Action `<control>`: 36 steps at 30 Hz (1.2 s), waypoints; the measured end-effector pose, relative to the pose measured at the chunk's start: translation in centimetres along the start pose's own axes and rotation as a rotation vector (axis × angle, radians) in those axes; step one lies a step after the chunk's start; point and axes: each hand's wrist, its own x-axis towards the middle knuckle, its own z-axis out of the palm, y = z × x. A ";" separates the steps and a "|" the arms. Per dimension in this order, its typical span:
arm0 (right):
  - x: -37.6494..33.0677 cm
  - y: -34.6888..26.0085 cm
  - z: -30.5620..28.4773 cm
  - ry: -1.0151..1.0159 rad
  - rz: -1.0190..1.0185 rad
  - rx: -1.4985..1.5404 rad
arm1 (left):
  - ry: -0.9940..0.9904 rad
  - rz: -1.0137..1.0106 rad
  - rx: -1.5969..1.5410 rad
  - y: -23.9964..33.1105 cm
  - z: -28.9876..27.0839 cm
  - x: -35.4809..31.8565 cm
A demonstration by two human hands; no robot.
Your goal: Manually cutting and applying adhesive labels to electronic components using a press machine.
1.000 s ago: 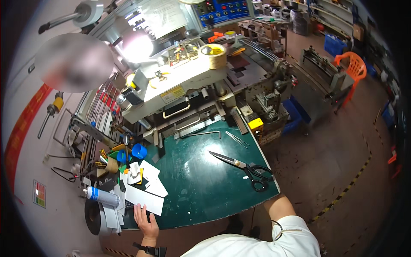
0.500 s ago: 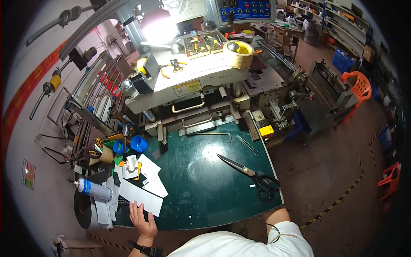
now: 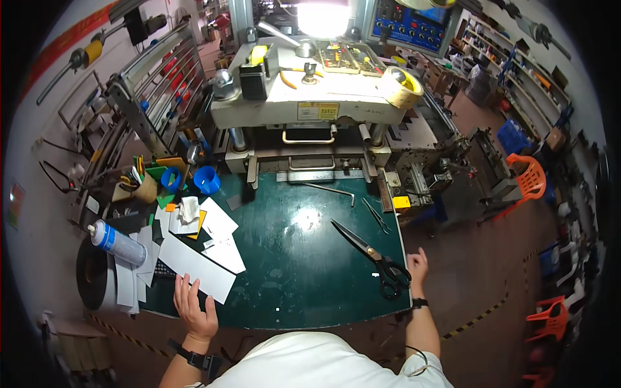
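My left hand (image 3: 196, 309) lies at the near left edge of the green-topped table (image 3: 288, 258), fingers stretched and slightly apart. Its fingertips are at the lower edge of a blank white sheet (image 3: 197, 268), which they do not grip. Just off the table's right edge is my right hand (image 3: 418, 266), one finger raised and the others loosely bent, with nothing visible in it. Closest to it are the black handles of a large pair of scissors (image 3: 372, 253), whose blades point away to the left. Beyond the scissors lie metal tweezers (image 3: 376, 216) and a hex key (image 3: 333, 192).
A spray can (image 3: 116, 242) lies among paper strips at the left, beside a dark roll (image 3: 92, 271). Blue cups (image 3: 206, 180) and a pen holder (image 3: 143, 189) stand farther back. A press (image 3: 307, 111) with a steel ruler (image 3: 317, 175) borders the far side.
The view has turned, so the table sits farther left. My right hand has come up into sight beside the table's right edge. My left hand stays by the white sheet.
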 end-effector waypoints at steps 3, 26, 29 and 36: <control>3.2 4.3 -8.6 0.175 0.032 0.091 | 0.019 0.005 -0.035 0.0 0.2 0.3; 7.6 -43.5 18.6 -0.591 -0.595 -0.677 | 0.211 -0.089 -0.079 -0.9 -0.4 -0.8; 8.1 -43.1 20.0 -0.477 -0.599 -0.741 | 0.212 -0.081 -0.096 -1.0 -0.4 -0.7; 9.0 -42.1 21.0 -0.372 -0.538 -0.878 | 0.217 -0.092 -0.097 -0.6 -0.1 -0.8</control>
